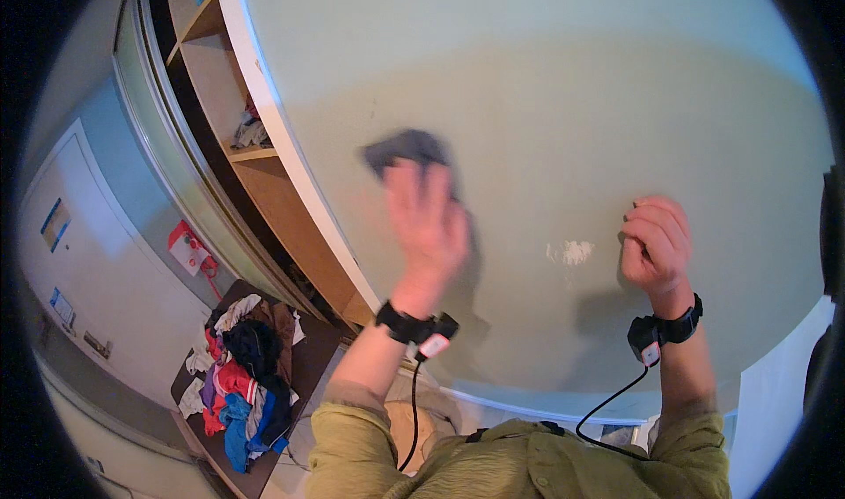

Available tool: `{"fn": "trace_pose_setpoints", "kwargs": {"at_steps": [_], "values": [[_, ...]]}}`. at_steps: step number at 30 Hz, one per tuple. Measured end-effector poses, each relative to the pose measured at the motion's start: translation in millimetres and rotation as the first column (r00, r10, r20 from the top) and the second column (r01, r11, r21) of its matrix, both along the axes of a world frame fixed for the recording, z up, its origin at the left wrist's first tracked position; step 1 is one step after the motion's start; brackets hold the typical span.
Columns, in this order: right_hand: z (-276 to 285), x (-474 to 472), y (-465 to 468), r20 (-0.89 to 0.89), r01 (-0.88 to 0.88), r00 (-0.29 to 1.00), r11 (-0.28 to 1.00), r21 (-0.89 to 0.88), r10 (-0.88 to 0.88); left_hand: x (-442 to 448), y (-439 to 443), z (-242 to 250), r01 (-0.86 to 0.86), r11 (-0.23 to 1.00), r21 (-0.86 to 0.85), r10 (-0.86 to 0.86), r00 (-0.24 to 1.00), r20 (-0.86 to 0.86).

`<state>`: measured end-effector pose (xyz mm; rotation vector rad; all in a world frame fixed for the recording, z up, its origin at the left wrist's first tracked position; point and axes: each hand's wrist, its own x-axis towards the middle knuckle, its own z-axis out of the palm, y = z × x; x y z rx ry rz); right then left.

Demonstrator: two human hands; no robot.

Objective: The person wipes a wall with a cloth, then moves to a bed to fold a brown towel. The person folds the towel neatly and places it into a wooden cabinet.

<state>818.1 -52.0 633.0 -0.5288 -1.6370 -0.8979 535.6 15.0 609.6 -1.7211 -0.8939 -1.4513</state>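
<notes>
My left hand (pixel 428 218), blurred, presses a dark grey cloth (pixel 410 149) to the pale green wall (pixel 528 136), with the fingers over the cloth's lower part. My right hand (pixel 659 240) is at the right, its fingers curled in and nothing visible in it; whether it touches the wall I cannot tell. Between the hands, nearer the right one, the wall has a white patch (pixel 575 252) where the paint looks chipped or scraped. A few small dark marks are on the wall above the cloth. Each wrist wears a black strap with a small device and a cable.
A wardrobe with wooden shelves (pixel 254 154) and sliding doors stands left of the wall's white edge (pixel 300 149). Lower left, a heap of clothes (pixel 241 393) lies on a dark brown surface (pixel 313 360). A white door (pixel 99 261) is at the far left. A round wooden stool top (pixel 406 426) is below my left arm.
</notes>
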Motion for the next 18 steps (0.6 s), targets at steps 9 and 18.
{"fn": "trace_pose_setpoints", "kwargs": {"at_steps": [9, 18], "values": [[-4, 4, 4, 0.046, -0.104, 0.993, 0.988, -0.115, 0.110, 68, 1, 79, 0.157, 0.984, 0.089, -0.125, 0.948, -0.291], [-15, 9, 4, 0.206, -0.174, 0.955, 0.967, -0.187, 0.212, 122, 9, -22, 0.426, 0.890, -0.164, -0.442, 0.713, -0.544]]}}
